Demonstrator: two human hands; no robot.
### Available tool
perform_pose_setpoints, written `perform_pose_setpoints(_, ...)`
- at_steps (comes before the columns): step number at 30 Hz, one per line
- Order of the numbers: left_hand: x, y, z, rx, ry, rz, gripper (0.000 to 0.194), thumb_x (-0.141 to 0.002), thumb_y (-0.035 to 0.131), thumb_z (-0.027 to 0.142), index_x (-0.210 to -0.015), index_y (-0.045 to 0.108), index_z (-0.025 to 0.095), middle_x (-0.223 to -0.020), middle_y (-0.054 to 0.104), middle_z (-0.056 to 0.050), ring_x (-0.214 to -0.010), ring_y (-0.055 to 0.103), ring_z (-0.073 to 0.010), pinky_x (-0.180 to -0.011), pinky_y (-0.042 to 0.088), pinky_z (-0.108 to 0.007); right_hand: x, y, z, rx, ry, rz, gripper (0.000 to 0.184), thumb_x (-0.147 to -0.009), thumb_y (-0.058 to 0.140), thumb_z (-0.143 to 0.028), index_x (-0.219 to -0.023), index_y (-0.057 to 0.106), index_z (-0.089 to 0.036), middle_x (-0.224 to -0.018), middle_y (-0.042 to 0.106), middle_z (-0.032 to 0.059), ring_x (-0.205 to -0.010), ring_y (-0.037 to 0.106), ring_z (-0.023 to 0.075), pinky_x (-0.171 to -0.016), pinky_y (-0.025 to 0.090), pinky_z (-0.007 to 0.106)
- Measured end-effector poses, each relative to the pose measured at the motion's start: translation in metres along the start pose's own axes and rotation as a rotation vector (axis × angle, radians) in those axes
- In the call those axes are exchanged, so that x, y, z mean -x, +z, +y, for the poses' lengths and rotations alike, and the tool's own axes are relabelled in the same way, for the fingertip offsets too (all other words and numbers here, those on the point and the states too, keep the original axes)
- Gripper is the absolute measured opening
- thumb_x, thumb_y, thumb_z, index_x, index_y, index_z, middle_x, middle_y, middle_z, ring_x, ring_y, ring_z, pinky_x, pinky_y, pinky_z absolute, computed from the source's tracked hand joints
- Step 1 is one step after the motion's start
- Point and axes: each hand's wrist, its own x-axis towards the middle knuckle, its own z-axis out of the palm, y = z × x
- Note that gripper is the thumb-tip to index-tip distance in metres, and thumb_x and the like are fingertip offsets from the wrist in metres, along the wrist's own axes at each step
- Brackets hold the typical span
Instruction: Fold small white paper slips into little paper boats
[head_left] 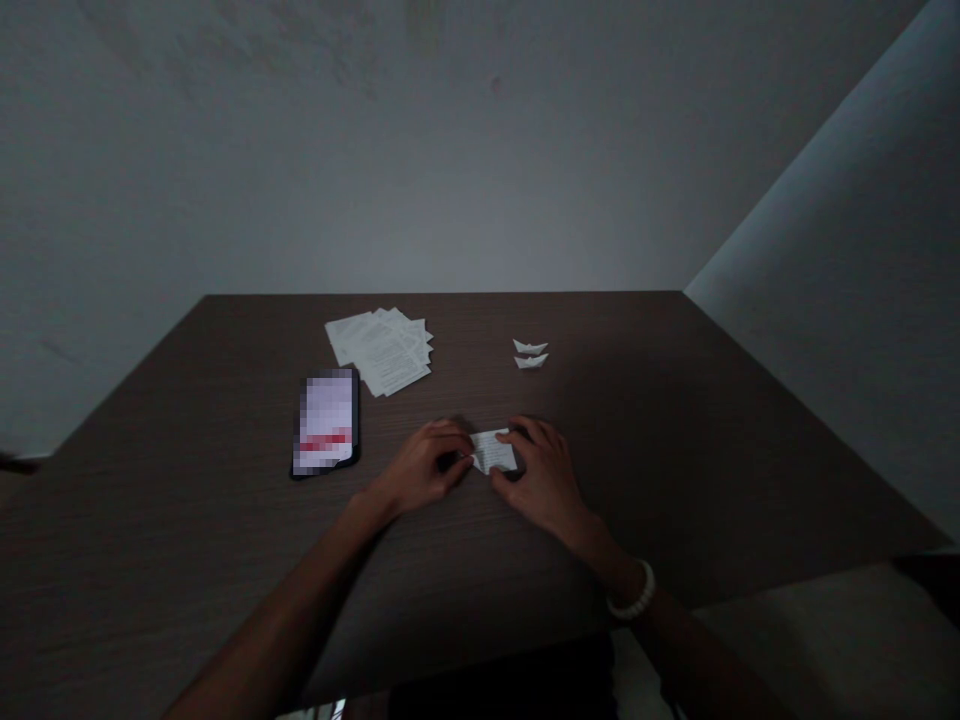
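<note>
As I hold the folded paper (498, 453) at the table (645, 420), nearer me than two paper boats (532, 363) | left hand (431, 465): pinching its left end | right hand (546, 472): gripping its right part, thumb and forefinger apart

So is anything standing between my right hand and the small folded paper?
Nothing visible: your right hand touches the folded printed paper and your left hand its left end. The two paper boats sit farther back.
</note>
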Motion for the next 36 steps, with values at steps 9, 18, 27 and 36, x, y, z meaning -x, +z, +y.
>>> perform_pose_setpoints(9, -0.005, 0.002, 0.003, 0.017, -0.061, 0.035, 0.009, -0.088, 0.057, 0.022, -0.084, 0.063, 0.016, -0.089, 0.065, -0.007, -0.087, 0.06, -0.0197, -0.082, 0.047, -0.036, 0.0, 0.001, 0.001, 0.01, -0.003, -0.001, 0.039, -0.071, 0.068, -0.031, -0.11, 0.064, -0.023, -0.128, 0.054, 0.0079, -0.12, 0.045, 0.0298, -0.102, 0.035, 0.047)
perform_pose_setpoints(18, -0.01, 0.008, 0.006, 0.032, -0.134, 0.067, 0.007, -0.085, 0.059, 0.02, -0.08, 0.064, 0.017, -0.084, 0.065, -0.005, -0.084, 0.058, -0.0194, -0.081, 0.046, -0.035, 0.0, 0.001, 0.001, 0.018, -0.014, -0.006, 0.039, -0.072, 0.068, -0.031, -0.11, 0.064, -0.023, -0.13, 0.054, 0.0079, -0.12, 0.045, 0.0299, -0.102, 0.035, 0.048)
perform_pose_setpoints(27, -0.012, 0.013, 0.006, 0.004, -0.147, 0.089, 0.007, -0.083, 0.059, 0.016, -0.079, 0.064, 0.017, -0.085, 0.067, -0.004, -0.085, 0.058, -0.0196, -0.082, 0.045, -0.035, 0.0, 0.001, 0.001, 0.017, -0.022, -0.003, 0.038, -0.073, 0.068, -0.031, -0.11, 0.063, -0.024, -0.129, 0.053, 0.008, -0.12, 0.045, 0.0295, -0.101, 0.035, 0.049)
perform_pose_setpoints(36, -0.014, 0.016, 0.007, -0.034, -0.171, 0.085, 0.008, -0.082, 0.059, 0.014, -0.077, 0.064, 0.017, -0.086, 0.066, -0.004, -0.087, 0.058, -0.0203, -0.086, 0.044, -0.037, 0.0, 0.001, 0.001, 0.013, -0.012, -0.012, 0.038, -0.073, 0.068, -0.031, -0.11, 0.064, -0.023, -0.129, 0.054, 0.008, -0.12, 0.045, 0.0303, -0.102, 0.035, 0.049)
